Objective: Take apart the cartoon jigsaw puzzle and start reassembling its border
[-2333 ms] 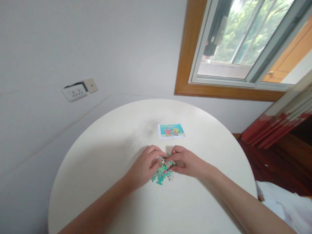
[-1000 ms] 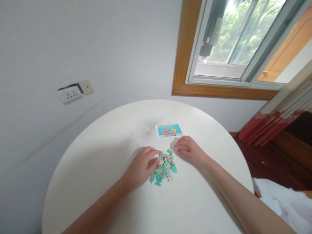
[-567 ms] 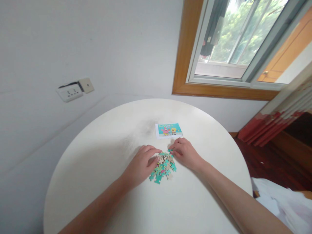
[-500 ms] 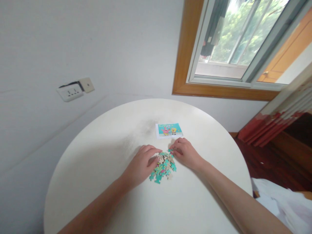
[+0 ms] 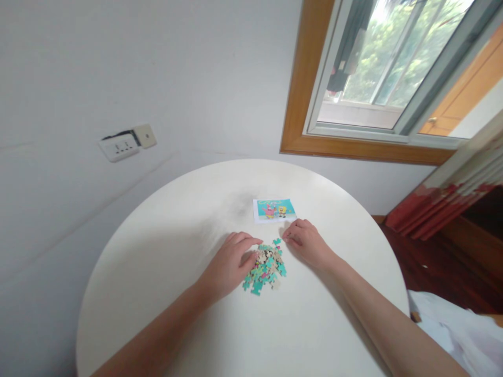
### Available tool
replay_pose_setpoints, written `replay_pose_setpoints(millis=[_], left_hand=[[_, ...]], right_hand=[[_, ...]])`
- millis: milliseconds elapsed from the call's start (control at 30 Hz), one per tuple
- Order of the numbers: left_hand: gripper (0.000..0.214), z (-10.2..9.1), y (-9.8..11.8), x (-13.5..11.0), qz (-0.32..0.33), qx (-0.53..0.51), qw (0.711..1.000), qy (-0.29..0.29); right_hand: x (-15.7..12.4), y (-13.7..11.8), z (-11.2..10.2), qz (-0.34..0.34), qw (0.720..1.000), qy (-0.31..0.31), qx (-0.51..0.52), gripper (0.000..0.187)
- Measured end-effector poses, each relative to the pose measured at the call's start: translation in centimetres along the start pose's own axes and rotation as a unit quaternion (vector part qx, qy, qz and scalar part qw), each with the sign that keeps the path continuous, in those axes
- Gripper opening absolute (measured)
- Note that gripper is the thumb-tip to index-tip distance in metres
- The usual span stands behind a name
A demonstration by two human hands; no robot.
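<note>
A small heap of teal, tan and pink jigsaw pieces (image 5: 266,268) lies on a round white table (image 5: 176,235). My left hand (image 5: 230,264) rests on the table against the heap's left side, fingers curled, tips touching the pieces. My right hand (image 5: 308,243) sits just right of the heap's far end, fingers curled in a pinch over the table; what they hold is hidden. One teal piece (image 5: 277,241) lies beside those fingertips. A cartoon picture card (image 5: 274,209) lies flat a little beyond both hands.
A white wall with a power socket (image 5: 120,147) stands behind the table. A wood-framed window (image 5: 353,94) is at the upper right. Red and cream cloth (image 5: 444,199) hangs at the right, over a dark wood floor.
Both hands were joined over the heap. The right hand then drew off to the right, came back to the heap's edge, and has now pulled slightly right again. The left hand has stayed.
</note>
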State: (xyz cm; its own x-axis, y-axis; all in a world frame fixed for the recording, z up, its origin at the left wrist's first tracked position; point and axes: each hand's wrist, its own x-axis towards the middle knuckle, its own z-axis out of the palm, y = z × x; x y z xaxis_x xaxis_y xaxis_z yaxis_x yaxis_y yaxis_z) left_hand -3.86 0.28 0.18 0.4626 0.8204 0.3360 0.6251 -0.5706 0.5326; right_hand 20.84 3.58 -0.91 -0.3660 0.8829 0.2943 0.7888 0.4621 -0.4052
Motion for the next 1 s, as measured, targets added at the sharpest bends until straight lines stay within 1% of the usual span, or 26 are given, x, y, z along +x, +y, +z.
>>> replay_pose_setpoints(millis=[167,267,333,433,500,600,700,800,867,933,1000], left_hand=[[0.024,0.1,-0.1,0.0,0.004,-0.002,1.000,-0.004],[0.024,0.2,-0.3,0.0,0.000,-0.001,1.000,-0.001],[0.025,0.2,-0.4,0.1,-0.001,0.000,1.000,0.000],[0.025,0.3,-0.5,0.1,-0.005,0.001,1.000,-0.003],[0.025,0.3,-0.5,0.1,-0.007,0.002,1.000,-0.005],[0.025,0.4,-0.6,0.1,-0.007,0.002,1.000,-0.003],[0.025,0.4,-0.7,0.0,-0.002,0.005,1.000,-0.001],[0.025,0.3,-0.7,-0.1,-0.002,0.006,1.000,0.001],[0.026,0.3,-0.6,-0.1,-0.004,0.005,1.000,0.001],[0.026,0.3,-0.5,0.0,-0.006,0.004,1.000,-0.002],[0.025,0.4,-0.5,0.1,-0.009,0.005,1.000,-0.004]], right_hand=[[0.1,-0.7,-0.2,-0.031,0.999,-0.008,-0.017,0.025],[0.2,-1.3,0.1,-0.042,0.998,-0.020,-0.042,0.020],[0.3,-1.3,0.0,-0.030,0.997,-0.024,-0.063,0.016],[0.3,-0.3,-0.7,0.017,0.995,-0.033,-0.092,0.014],[0.3,0.8,-1.5,0.071,0.990,-0.036,-0.112,0.014],[0.0,2.6,-2.8,0.154,0.977,-0.029,-0.148,0.015],[-0.2,4.2,-3.7,0.199,0.967,-0.023,-0.158,0.015],[-0.3,5.5,-4.1,0.204,0.971,-0.035,-0.120,0.015],[-0.4,5.9,-4.3,0.201,0.975,-0.038,-0.089,0.015],[-0.3,5.7,-4.2,0.188,0.980,-0.019,-0.068,0.013],[-0.2,4.5,-3.8,0.146,0.988,0.015,-0.053,0.011]])
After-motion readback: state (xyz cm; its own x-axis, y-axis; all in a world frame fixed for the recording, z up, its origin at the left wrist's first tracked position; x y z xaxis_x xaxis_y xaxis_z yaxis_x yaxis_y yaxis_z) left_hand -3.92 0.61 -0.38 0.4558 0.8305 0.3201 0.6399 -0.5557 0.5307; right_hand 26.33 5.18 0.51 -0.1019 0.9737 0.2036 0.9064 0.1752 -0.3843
